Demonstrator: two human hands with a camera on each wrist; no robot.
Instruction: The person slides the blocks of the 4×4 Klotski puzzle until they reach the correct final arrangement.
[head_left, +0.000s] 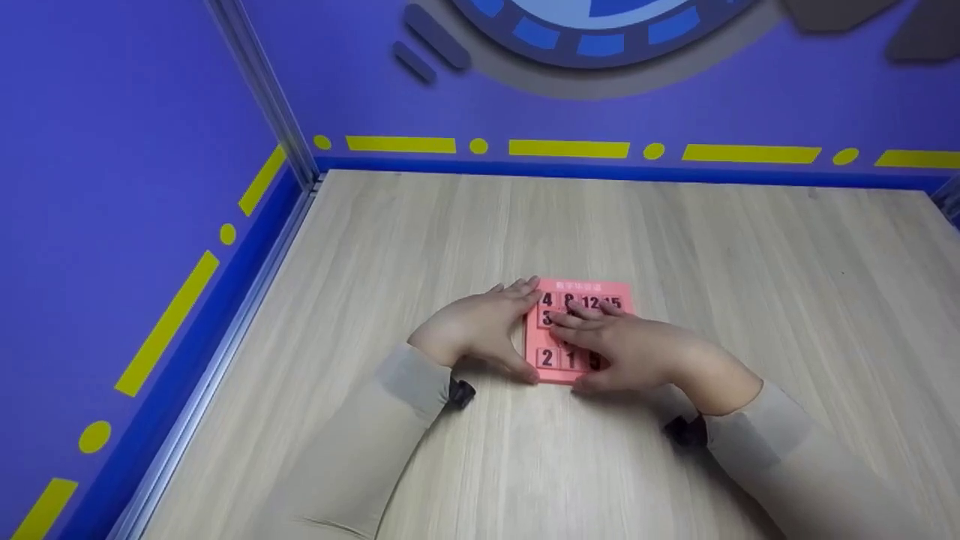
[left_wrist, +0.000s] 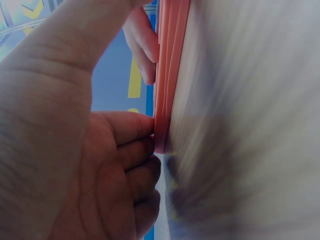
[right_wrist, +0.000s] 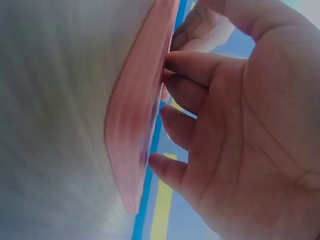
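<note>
A pink number sliding puzzle (head_left: 581, 286) lies flat on the table, with black numerals on its tiles. Tiles 4, 8, 12 and 15 form its top row; 3, 2 and 1 show lower down. My left hand (head_left: 484, 322) holds the puzzle's left side, thumb at the near corner and fingers at the far one. Over the tiles spreads my right hand (head_left: 634, 349), its fingertips (right_wrist: 172, 117) on or just above the face and its thumb by the near edge. Several tiles are hidden under it. From the left wrist, the puzzle's side (left_wrist: 167, 85) appears edge-on.
The wood-grain table (head_left: 420, 225) extends around the puzzle. Blue panels with yellow marks (head_left: 401, 145) stand behind and to the left, joined by a metal corner post (head_left: 270, 97). Dark wrist devices (head_left: 461, 393) sit at both sleeve cuffs.
</note>
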